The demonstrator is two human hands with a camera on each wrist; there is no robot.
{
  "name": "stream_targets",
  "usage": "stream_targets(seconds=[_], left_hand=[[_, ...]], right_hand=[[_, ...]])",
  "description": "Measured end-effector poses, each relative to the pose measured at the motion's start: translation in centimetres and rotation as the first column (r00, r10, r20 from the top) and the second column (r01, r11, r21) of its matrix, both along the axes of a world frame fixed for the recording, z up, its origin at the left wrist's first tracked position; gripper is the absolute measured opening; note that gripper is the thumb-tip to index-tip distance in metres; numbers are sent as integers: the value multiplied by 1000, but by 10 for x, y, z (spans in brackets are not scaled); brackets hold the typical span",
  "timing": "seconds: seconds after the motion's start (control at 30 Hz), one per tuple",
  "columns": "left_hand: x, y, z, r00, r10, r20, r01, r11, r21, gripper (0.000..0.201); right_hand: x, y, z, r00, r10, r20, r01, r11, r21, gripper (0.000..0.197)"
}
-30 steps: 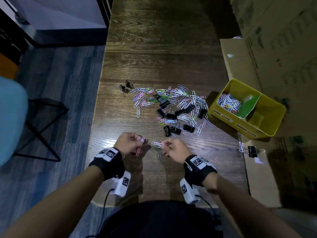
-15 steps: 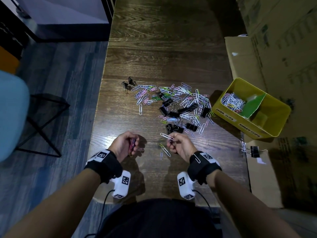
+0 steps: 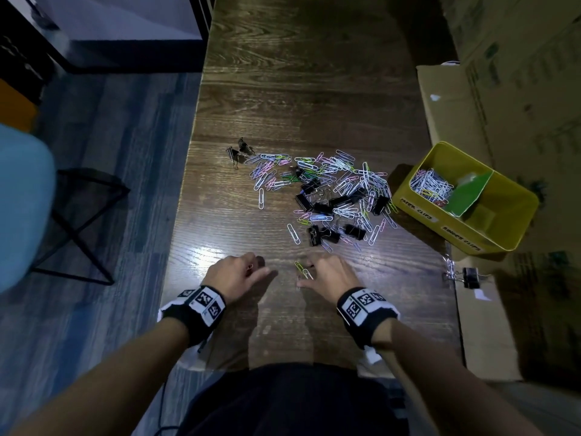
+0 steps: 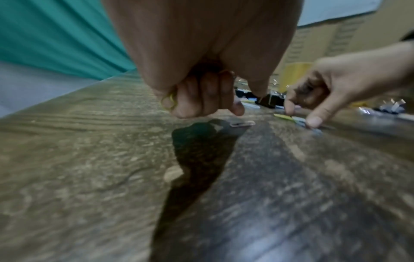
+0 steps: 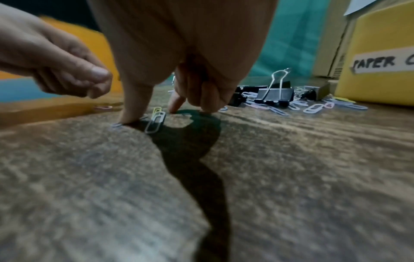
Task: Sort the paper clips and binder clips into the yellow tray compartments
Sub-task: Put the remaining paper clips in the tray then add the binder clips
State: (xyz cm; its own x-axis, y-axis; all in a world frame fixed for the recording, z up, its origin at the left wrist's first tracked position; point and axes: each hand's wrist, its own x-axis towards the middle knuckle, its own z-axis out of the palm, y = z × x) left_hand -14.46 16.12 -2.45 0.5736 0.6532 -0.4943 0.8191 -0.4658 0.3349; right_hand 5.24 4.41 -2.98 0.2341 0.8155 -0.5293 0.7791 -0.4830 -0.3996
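Observation:
Mixed paper clips (image 3: pixel 330 184) and black binder clips (image 3: pixel 323 207) lie heaped mid-table. The yellow tray (image 3: pixel 421 212) stands at the right, with paper clips (image 3: pixel 432 185) in its left compartment beside a green divider (image 3: pixel 468 193). My left hand (image 3: pixel 242 272) hovers just over the table, fingers curled round paper clips; a yellow one (image 4: pixel 168 102) pokes out. My right hand (image 3: pixel 327 275) is down on the table. Its thumb (image 5: pixel 132 106) presses a bluish clip (image 5: pixel 117 125). A white and a yellow clip (image 5: pixel 155 120) lie between thumb and index finger.
Two binder clips (image 3: pixel 239 151) sit apart at the pile's far left. Another binder clip (image 3: pixel 468 276) lies on the cardboard (image 3: pixel 490 325) at the right. Cardboard boxes (image 3: pixel 518 73) line the right side. The table's left edge (image 3: pixel 185 190) drops to the floor beside a blue chair (image 3: pixel 22 199).
Both hands have dropped from mid-air to the table. The clips that my right hand held up now lie on the wood under its fingers. My left hand still grips its clips.

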Motion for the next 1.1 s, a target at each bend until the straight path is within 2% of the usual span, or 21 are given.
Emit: stream_targets(seconds=[0.1,0.27,0.33,0.4,0.43,0.47,0.5,0.53,0.57,0.6,0.67,0.73,0.77,0.83,0.87,0.9,0.93,0.97,1.0,1.07,1.1], left_hand=[[-2,-7,-1,996,-64,-55,69,992,107,30],[3,-17,-1,991,-98,-90,108,988,109,24],[6,-17,1,997,-61,-44,63,997,51,21],[12,-13,4,989,128,76,-114,980,-161,16],[15,-9,7,935,318,159,-242,897,-370,16],[20,-7,8,822,535,196,-346,742,-574,16],[24,-4,9,688,710,151,-393,539,-745,14],[29,-1,12,568,819,87,-369,347,-862,10],[33,2,17,501,864,52,-295,227,-928,7],[37,4,20,468,882,54,-211,171,-962,5],[43,8,24,434,895,103,-77,151,-986,10],[50,11,23,407,904,132,10,140,-990,13],[54,13,21,396,908,139,33,137,-990,14],[61,17,19,394,908,143,45,136,-990,19],[65,19,18,412,900,141,21,146,-989,21],[70,20,17,448,883,143,-34,176,-984,22],[74,21,15,496,854,157,-120,246,-962,25],[78,22,12,561,805,196,-213,369,-905,30],[81,24,5,639,725,259,-283,534,-797,36],[84,29,-5,823,452,343,-260,839,-479,40],[84,32,-9,895,293,335,-175,924,-339,39]], right_hand=[[-4,-2,2,998,-65,17,63,996,56,37],[-11,-7,6,987,-158,17,156,986,62,27],[-14,-7,10,985,-171,5,170,982,78,25],[-15,-6,13,987,-161,-11,161,983,87,24],[-15,-6,14,989,-149,-9,149,985,85,24],[-15,-5,15,991,-135,-4,135,987,83,23],[-15,-4,18,992,-130,-2,130,987,99,22],[-15,-4,20,991,-130,-16,131,984,120,21],[-14,-5,23,989,-143,-45,148,977,151,20],[-11,-6,24,981,-170,-90,184,968,173,18],[-6,-9,23,929,-286,-235,327,931,160,14],[0,-10,20,788,-450,-420,527,846,82,18],[3,-10,19,673,-528,-518,635,772,37,22],[6,-9,22,399,-617,-678,779,619,-104,27],[7,-8,20,330,-626,-707,798,585,-147,28],[8,-8,21,325,-623,-712,795,587,-151,27],[8,-7,18,404,-621,-671,771,626,-115,25],[7,-7,14,533,-593,-603,714,698,-55,22],[6,-7,12,675,-542,-501,625,781,-3,23],[2,-6,6,881,-404,-247,430,901,62,32],[-2,-4,5,941,-314,-129,327,940,97,35]])
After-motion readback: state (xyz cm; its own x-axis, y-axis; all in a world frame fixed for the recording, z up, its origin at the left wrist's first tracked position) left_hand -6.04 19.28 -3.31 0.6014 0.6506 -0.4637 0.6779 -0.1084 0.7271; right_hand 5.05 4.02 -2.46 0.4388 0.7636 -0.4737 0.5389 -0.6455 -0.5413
